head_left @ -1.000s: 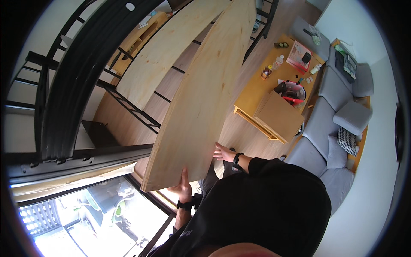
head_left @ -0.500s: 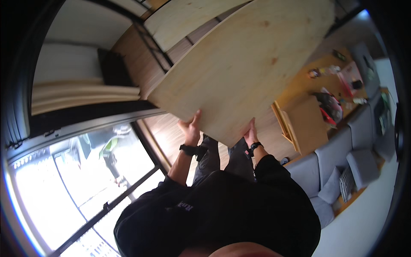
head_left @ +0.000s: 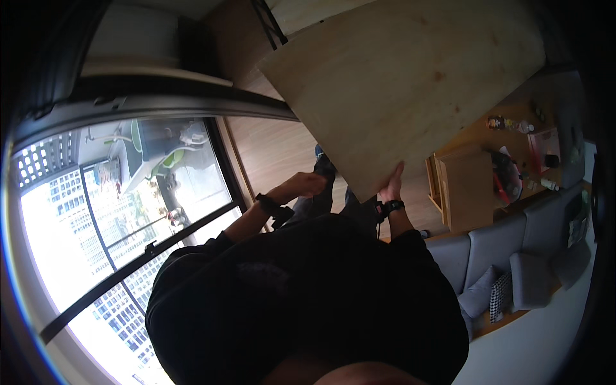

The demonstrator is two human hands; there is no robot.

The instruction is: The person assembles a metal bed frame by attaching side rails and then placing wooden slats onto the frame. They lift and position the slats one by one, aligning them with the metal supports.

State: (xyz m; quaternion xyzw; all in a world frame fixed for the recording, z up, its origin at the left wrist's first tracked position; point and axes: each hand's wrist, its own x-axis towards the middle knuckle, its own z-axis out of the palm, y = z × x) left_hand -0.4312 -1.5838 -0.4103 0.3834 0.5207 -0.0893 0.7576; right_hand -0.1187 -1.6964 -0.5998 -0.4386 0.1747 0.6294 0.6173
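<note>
A home living room, high up: a grey sofa (head_left: 513,250) with cushions (head_left: 481,289), a low wooden surface (head_left: 475,138) strewn with small things, wood floor (head_left: 269,154), and a big window (head_left: 115,212) over city towers.

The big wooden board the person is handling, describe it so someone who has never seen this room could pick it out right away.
Start at the large window on the left and move right, past the person's dark top. The wooden board fills the upper middle, tilted above the floor, with the right hand gripping its lower edge and the left hand just off it. It is far larger, paler and barer than the cluttered low table beside it.
</note>
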